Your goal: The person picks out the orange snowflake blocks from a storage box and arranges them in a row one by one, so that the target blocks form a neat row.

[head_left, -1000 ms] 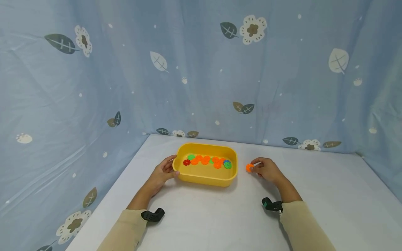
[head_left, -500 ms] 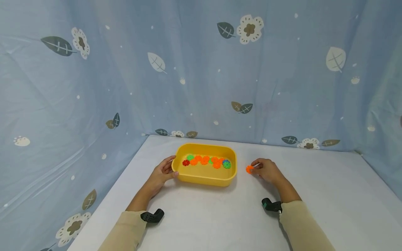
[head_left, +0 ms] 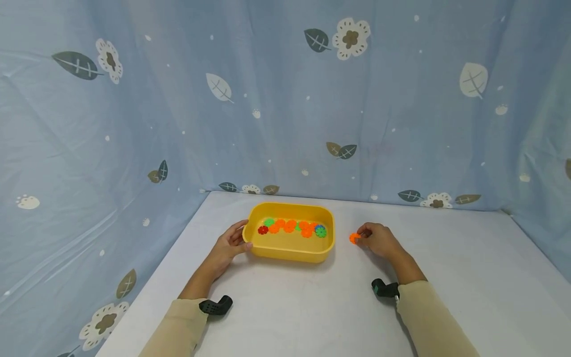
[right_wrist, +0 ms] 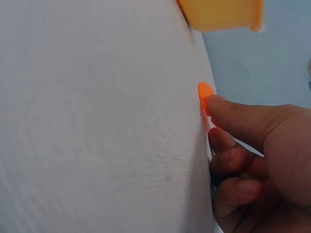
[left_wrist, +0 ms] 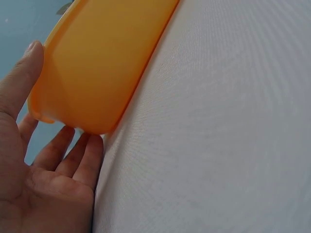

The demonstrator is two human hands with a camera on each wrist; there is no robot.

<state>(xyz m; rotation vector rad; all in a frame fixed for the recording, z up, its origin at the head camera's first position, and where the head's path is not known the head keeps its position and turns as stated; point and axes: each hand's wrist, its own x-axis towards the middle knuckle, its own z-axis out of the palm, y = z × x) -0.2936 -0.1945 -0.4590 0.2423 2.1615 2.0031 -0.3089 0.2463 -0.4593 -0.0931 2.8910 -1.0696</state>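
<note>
My left hand (head_left: 226,251) holds the left end of a yellow plastic tub (head_left: 290,254). In the left wrist view its thumb lies along the rim and the other fingertips are against the end wall of the tub (left_wrist: 104,68). To the right of the tub, my right hand (head_left: 378,240) has its thumb and fingertips on an orange notched snowflake disc (head_left: 354,238), low at the table. The right wrist view shows the thumb covering part of that orange disc (right_wrist: 204,90), with the other fingers curled beneath.
Inside the tub lie several orange discs (head_left: 290,226), a red disc (head_left: 263,230), a green disc (head_left: 320,232) and a blue one partly under it. The white table (head_left: 303,307) meets a blue patterned curtain (head_left: 267,129) at the back and left.
The whole view shifts slightly as the head moves. Both hands stay where they are, the left at the tub and the right at the orange disc.
</note>
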